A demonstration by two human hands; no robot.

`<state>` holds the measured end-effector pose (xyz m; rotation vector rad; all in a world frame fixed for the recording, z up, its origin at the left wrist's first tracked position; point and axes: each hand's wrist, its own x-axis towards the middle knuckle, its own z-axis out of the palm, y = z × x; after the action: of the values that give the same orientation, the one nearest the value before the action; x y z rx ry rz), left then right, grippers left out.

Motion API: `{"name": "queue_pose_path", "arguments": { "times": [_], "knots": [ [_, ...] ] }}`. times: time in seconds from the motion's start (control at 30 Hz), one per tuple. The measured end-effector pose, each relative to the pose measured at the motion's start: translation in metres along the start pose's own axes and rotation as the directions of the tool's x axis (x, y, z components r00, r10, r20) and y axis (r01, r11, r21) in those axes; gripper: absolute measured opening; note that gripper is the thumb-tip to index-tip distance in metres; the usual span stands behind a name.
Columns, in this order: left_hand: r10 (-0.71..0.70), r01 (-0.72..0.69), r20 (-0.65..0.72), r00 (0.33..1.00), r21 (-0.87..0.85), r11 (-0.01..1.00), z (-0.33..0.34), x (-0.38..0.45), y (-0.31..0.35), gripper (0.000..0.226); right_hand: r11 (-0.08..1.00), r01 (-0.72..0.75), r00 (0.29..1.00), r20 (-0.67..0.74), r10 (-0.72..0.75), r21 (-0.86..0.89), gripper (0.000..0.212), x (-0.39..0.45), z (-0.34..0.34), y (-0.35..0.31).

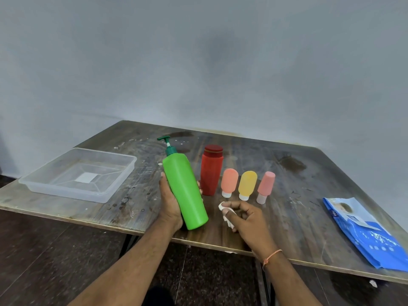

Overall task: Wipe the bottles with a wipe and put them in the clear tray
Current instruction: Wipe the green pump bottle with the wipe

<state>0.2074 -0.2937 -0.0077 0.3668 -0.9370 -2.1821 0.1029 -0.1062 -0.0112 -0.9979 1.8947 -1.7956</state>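
Over a scuffed wooden table (287,173) by a grey wall (198,62), the left hand (170,202) grips a green bottle (184,191) and the right hand (247,219) pinches a wipe (227,217).

At the lower right of the frame you have a blue wipes packet (362,230) lying flat on the table. Small white letters along its left edge look like "mee", but they are too blurred to be sure. No other writing is readable.

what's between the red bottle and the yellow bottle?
One small orange bottle, standing cap-down between the red bottle and the yellow bottle, per the head view.
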Motion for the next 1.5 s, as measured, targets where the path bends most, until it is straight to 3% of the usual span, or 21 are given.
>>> {"name": "queue_pose_path", "arguments": {
  "times": [0.23,0.37,0.43,0.53,0.6,0.63,0.87,1.0,1.07,1.3,1.43,1.5],
  "knots": [
    [0.106,-0.107,0.016,0.994,0.087,0.990,0.010,-0.009,0.000,0.094,0.995,-0.012,0.999,0.034,0.008,0.104,0.012,0.003,-0.006,0.003],
    [0.175,-0.191,0.079,0.981,0.329,0.925,0.015,-0.017,0.009,0.103,0.994,0.001,0.998,0.058,-0.008,0.113,0.011,0.004,-0.007,0.008],
    [0.274,-0.328,0.180,0.945,0.538,0.776,0.015,-0.023,0.014,0.092,0.992,0.009,0.998,0.056,-0.016,0.124,0.011,0.004,-0.008,0.008],
    [0.429,-0.564,0.393,0.813,0.712,0.418,0.013,-0.036,0.021,0.041,0.989,0.013,0.998,0.059,-0.021,0.144,0.011,0.005,-0.009,0.009],
    [0.461,-0.642,0.497,0.735,0.729,0.238,0.013,-0.041,0.021,0.041,0.988,0.021,0.998,0.059,-0.030,0.152,0.011,0.004,-0.010,0.010],
    [0.466,-0.645,0.506,0.726,0.737,0.203,0.014,-0.043,0.021,0.044,0.988,0.021,0.998,0.060,-0.031,0.153,0.011,0.004,-0.011,0.010],
    [0.427,-0.500,0.368,0.826,0.829,0.252,0.009,-0.058,0.023,0.069,0.989,0.021,0.998,0.054,-0.029,0.148,0.012,0.002,-0.012,0.009],
    [0.378,-0.377,0.263,0.887,0.886,0.269,0.002,-0.061,0.022,0.122,0.990,0.025,0.998,0.048,-0.032,0.142,0.012,0.000,-0.012,0.007],
    [0.334,-0.332,0.221,0.916,0.886,0.325,-0.008,-0.059,0.024,0.139,0.989,0.027,0.998,0.048,-0.034,0.143,0.012,-0.001,-0.012,0.005],
    [0.192,-0.309,0.246,0.950,0.827,0.469,-0.037,-0.055,0.025,0.106,0.986,0.035,0.998,0.046,-0.043,0.160,0.012,-0.002,-0.012,0.003],
    [0.322,-0.292,0.198,0.926,0.916,0.274,-0.021,-0.060,0.022,0.093,0.989,0.027,0.998,0.044,-0.034,0.148,0.012,-0.001,-0.011,0.005],
    [0.351,-0.306,0.205,0.914,0.915,0.263,-0.020,-0.061,0.022,0.095,0.988,0.027,0.998,0.044,-0.034,0.151,0.012,-0.001,-0.011,0.006]
  ]
}}
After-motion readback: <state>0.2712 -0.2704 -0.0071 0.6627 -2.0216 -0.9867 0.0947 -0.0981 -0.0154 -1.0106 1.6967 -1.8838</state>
